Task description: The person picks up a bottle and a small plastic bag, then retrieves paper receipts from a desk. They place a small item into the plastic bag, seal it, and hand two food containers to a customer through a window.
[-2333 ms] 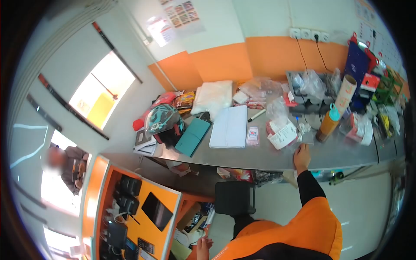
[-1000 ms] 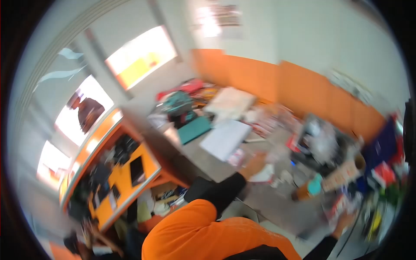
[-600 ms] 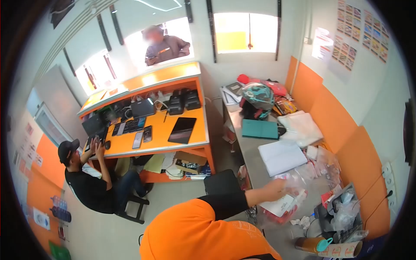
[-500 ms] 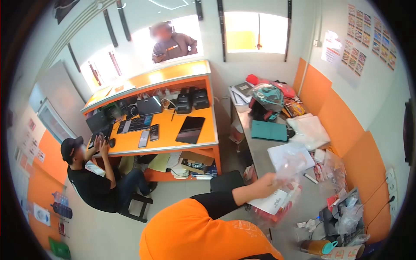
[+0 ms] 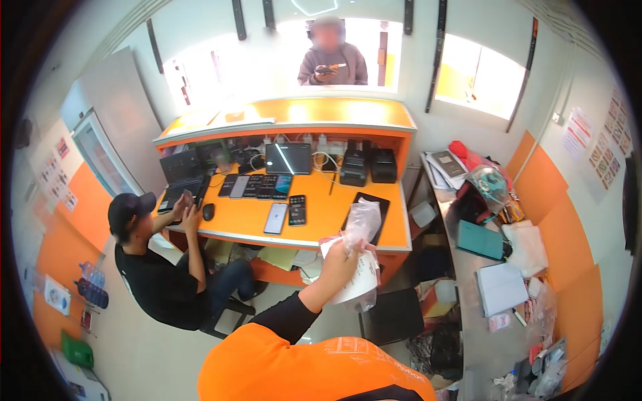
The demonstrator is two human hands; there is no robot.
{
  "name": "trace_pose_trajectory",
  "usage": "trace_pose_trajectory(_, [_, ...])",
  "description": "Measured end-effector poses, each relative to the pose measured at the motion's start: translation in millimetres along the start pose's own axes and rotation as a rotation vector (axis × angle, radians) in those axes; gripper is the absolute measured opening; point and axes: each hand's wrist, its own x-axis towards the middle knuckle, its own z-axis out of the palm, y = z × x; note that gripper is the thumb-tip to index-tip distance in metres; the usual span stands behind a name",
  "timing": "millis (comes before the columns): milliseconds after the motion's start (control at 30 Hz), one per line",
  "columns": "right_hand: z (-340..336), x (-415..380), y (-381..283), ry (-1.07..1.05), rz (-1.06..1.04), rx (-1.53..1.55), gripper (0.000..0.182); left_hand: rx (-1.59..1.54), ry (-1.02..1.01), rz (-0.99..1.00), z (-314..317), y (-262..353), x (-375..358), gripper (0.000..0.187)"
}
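My left hand (image 5: 339, 265), at the end of a black sleeve, is closed around the gathered neck of a clear plastic bag (image 5: 362, 219). A white printed sheet (image 5: 356, 275) hangs below the fingers with the bag, and part of it is hidden by the hand. In the head view the bag overlaps the front of the orange counter (image 5: 321, 230) and a black tablet (image 5: 380, 215) lying there. Left of the bag, a lit phone (image 5: 275, 218) and a dark phone (image 5: 297, 210) rest on the counter. My right hand is out of view.
A seated person (image 5: 157, 257) in a black cap handles a phone at left. Another person (image 5: 332, 60) stands behind the window. The grey side table (image 5: 468, 287) holds a teal box (image 5: 479, 239), papers and plastic. A black stool (image 5: 394, 314) stands below my hand.
My view has turned left. My left hand has moved from over the side table to the counter's front, carrying the plastic bag and printed sheet with it.
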Motion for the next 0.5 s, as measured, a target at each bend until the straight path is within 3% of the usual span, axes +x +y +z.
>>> trace_pose_trajectory(100, [10.6, 22.3, -41.3, -0.050, -0.040, 0.026, 0.059, -0.097, 0.101, -0.240, -46.4, -9.6, 21.9, 0.035])
trace_pose_trajectory(333, [59.1, 87.5, -106.4, -0.237, -0.166, 0.108, 0.061, -0.342, 0.433, -0.232, -88.2, -121.5, 94.2, 0.039])
trace_pose_trajectory(500, [149.0, 156.3, -129.0, -0.419, -0.308, 0.217, 0.062, -0.392, 0.564, -0.281, -81.2, -144.8, 152.7, 0.045])
